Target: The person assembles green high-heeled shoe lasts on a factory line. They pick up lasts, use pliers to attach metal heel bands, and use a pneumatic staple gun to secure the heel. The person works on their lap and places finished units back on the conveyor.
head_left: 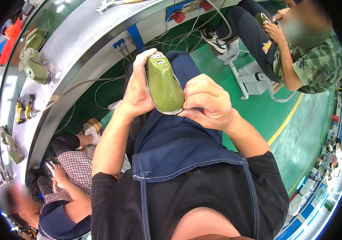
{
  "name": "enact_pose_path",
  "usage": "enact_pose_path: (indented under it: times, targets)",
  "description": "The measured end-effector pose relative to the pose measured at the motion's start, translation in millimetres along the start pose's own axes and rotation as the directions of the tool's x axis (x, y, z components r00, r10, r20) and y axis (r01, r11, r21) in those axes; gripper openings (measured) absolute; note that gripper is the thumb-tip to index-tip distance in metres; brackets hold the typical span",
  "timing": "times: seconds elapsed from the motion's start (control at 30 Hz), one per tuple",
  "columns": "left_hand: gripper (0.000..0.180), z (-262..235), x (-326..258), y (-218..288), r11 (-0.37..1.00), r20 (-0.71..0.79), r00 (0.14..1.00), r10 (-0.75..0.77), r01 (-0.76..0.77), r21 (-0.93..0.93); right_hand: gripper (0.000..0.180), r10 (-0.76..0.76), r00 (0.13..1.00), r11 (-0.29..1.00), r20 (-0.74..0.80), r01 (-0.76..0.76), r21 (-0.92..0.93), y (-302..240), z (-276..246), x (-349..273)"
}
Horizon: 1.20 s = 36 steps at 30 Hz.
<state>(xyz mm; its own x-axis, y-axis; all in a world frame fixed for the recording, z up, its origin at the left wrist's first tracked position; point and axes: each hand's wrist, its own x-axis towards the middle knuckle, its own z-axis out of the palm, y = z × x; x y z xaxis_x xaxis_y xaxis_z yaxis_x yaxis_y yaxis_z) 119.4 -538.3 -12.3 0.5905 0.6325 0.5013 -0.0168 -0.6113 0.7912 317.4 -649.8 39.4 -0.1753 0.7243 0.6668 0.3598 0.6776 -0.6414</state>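
A glossy green shoe last point(163, 88) is held over my lap, its narrower end with a hole pointing away from me. A thin dark and pale edge runs round its rim; what material this is I cannot make out. My left hand point(138, 86) is wrapped round the last's left side, fingers reaching to its far end. With curled fingers and thumb, my right hand point(209, 102) pinches the rim at the near right corner. Whatever lies beneath the last is hidden.
On the metal workbench point(71, 28) to the left are several green shoe lasts point(37, 70) and a small yellow-and-black fitting point(25, 109). A wrench point(111, 4) lies at the far edge. Cables point(179, 38) trail under the bench. Seated co-workers point(299, 60) flank me, their hands busy.
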Motion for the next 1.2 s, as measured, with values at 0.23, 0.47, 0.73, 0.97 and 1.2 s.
enact_pose_path:
  times: [0.23, 0.47, 0.73, 0.97, 1.2]
  targets:
    - [0.118, 5, -2, -1, 0.999, -0.002, 0.999, -0.036, 0.036, -0.016, 0.033, 0.008, 1.000, 1.000, 0.001, -0.008, -0.013, -2, -1, 5]
    - [0.124, 9, -4, -4, 0.995, -0.016, 0.995, -0.101, 0.101, -0.002, 0.065, 0.105, 0.994, 0.993, 0.001, -0.105, -0.056, 0, -1, 13]
    - [0.121, 18, -4, -5, 0.992, -0.023, 0.994, -0.105, 0.106, 0.061, 0.085, 0.333, 0.943, 0.942, 0.004, -0.333, 0.046, 6, 30, 7]
    - [0.106, 24, -23, 0, 0.786, 0.126, 0.796, -0.592, 0.604, -0.132, 0.068, 0.697, 0.688, 0.609, 0.201, -0.717, 0.340, 40, 19, 3]
    - [0.117, 33, -41, -18, 0.537, 0.357, 0.648, -0.673, 0.760, -0.366, 0.066, 0.686, 0.687, 0.650, 0.239, -0.727, 0.221, 60, 19, -30]
